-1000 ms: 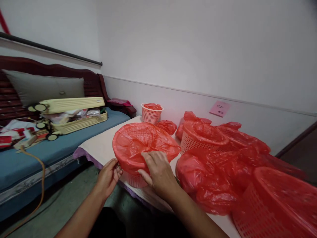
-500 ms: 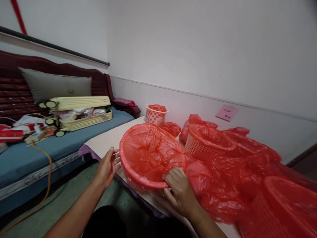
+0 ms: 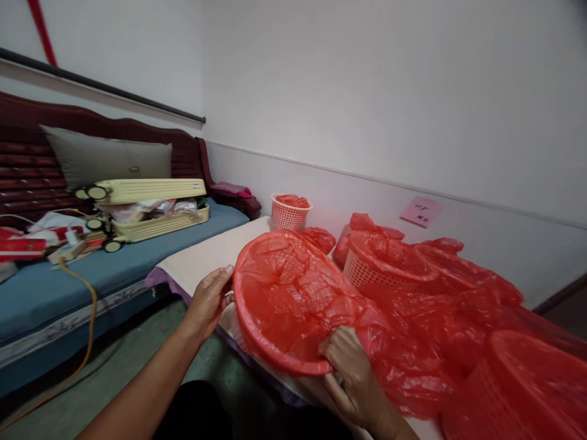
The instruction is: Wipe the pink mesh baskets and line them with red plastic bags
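Front basket (image 3: 268,349) lined with red bag (image 3: 293,293); right hand (image 3: 351,370) clamped on rim, left hand (image 3: 207,304) half-curled there, hold unclear. Rear basket (image 3: 288,217): red plastic (image 3: 293,200) inside.

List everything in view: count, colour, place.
held basket: 1, red-lined, table's near edge
white-rimmed basket: 1, pinkish, far end
other baskets: at least 2, reddish, right
plastic bags: several, red, among those baskets
table: 1, cream, centre
note: 1, pink, wall
suitcase: 1, pale yellow, ajar, bench
cushion: 1, grey, bench back
bench: 1, dark red, blue seat, left
power strip: 1, whitish, bench
cord: 1, orange, bench to floor
cloth: 1, pink, bench arm
pipe: 1, dark grey, left wall
floor: 1, greenish, below
walls: 2, white, behind
left grip: 1, bare, basket's left rim
right grip: 1, bare, basket's near rim
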A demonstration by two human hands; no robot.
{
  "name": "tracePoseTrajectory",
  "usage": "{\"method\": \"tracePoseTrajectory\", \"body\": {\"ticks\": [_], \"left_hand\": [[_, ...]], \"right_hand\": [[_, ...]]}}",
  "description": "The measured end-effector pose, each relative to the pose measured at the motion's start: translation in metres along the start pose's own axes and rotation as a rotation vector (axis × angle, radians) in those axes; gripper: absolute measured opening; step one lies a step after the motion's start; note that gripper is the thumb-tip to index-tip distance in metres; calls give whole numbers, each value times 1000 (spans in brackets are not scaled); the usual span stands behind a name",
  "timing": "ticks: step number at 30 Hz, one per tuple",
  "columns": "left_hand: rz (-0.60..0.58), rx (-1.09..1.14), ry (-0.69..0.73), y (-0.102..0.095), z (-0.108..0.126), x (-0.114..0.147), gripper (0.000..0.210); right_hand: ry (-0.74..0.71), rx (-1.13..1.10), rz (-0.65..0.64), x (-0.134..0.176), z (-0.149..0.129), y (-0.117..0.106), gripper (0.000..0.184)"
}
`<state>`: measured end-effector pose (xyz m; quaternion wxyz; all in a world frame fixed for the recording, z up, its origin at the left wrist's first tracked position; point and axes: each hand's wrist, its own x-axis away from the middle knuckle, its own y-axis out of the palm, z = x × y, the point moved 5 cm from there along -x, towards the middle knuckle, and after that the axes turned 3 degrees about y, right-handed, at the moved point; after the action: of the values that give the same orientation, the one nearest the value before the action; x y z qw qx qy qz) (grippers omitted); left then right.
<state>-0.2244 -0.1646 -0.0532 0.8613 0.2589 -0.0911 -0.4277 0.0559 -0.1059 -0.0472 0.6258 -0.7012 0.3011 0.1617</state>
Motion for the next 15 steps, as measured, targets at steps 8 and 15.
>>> {"method": "tracePoseTrajectory", "body": {"ticks": [8,15], "left_hand": [[0,-101,-55,-10,-5,-2,25],[134,-337,61,-24,22,-3,33]], "right_hand": [[2,7,-19,-1,-1,0,14],[-25,26,-60,-6,-9,2,12]]}}
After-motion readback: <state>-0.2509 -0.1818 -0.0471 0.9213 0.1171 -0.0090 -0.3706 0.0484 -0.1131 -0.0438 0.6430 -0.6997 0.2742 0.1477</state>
